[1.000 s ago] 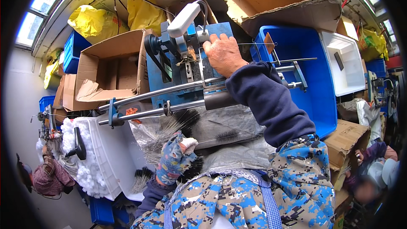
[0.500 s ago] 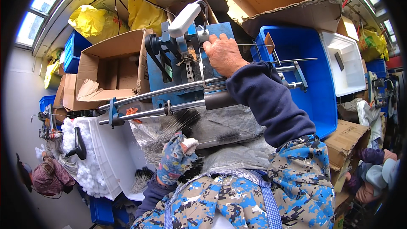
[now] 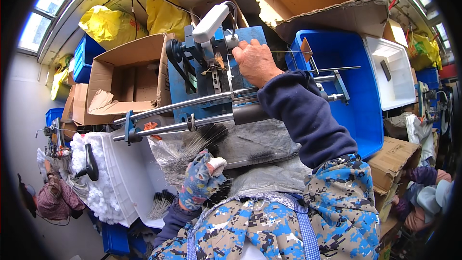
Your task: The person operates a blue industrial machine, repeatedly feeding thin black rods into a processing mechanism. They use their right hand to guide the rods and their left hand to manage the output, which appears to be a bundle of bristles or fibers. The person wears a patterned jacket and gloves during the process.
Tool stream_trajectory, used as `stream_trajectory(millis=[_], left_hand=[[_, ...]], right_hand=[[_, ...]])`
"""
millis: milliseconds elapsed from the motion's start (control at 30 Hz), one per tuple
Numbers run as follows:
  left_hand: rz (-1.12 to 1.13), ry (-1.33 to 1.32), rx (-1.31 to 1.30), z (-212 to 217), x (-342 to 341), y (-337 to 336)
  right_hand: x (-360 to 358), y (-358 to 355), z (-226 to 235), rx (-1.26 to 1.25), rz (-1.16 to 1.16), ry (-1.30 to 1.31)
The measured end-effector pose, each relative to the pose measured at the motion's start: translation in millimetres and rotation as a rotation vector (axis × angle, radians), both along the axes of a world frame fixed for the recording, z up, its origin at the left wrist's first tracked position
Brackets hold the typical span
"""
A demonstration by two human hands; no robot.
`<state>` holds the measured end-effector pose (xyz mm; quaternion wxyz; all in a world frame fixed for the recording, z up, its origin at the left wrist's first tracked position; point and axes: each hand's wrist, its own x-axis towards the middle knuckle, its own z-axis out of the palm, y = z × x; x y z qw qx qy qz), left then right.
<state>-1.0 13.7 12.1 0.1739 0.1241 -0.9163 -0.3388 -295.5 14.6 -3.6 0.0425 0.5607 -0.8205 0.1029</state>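
Observation:
My bare right hand (image 3: 256, 62) is closed over the blue bench machine (image 3: 249, 33), just right of its black belt and slotted metal plate. A thin wire (image 3: 284, 51) runs out from under its fingers toward a small brown plate; the fingertips are partly hidden. My left hand (image 3: 201, 178), in a torn, flower-patterned covering, is curled low in front of my lap. What it grips is hidden, but black bristles show just under it. Beside it, several thin-wired brushes (image 3: 195, 149) with black bristles fan out on a grey plastic sheet (image 3: 255, 137).
Two steel rails (image 3: 173, 127) cross in front of the machine. A cardboard box (image 3: 125, 79) stands left, a blue bin (image 3: 353, 115) right. A white tub (image 3: 120, 178) holds white fluffy pieces and wire brushes. Other people are at the far left and right edges.
Both hands stay almost in place; the view has shifted very slightly. At the far left, the other person's hand has lifted, with something white by it.

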Motion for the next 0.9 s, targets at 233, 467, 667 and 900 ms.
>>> stream_trajectory(millis=[233, 467, 667, 900], left_hand=[[0.008, 0.022, -0.038, -3.6, 1.4, 2.0], [0.010, 0.005, -0.041, -10.2, 4.8, 3.4], [0.001, 0.001, -0.014, -7.4, 1.0, 4.5], [-0.027, -0.004, -0.008, -8.0, 2.3, 3.8]], right_hand=[[1.2, 0.0, -0.2, 0.003, -0.006, 0.024], [-0.2, 1.1, -1.7, -0.014, 0.020, 0.010], [-1.0, -0.2, -1.0, 0.005, 0.017, -0.018], [-1.0, -1.7, -3.8, -0.007, 0.000, -0.007]])
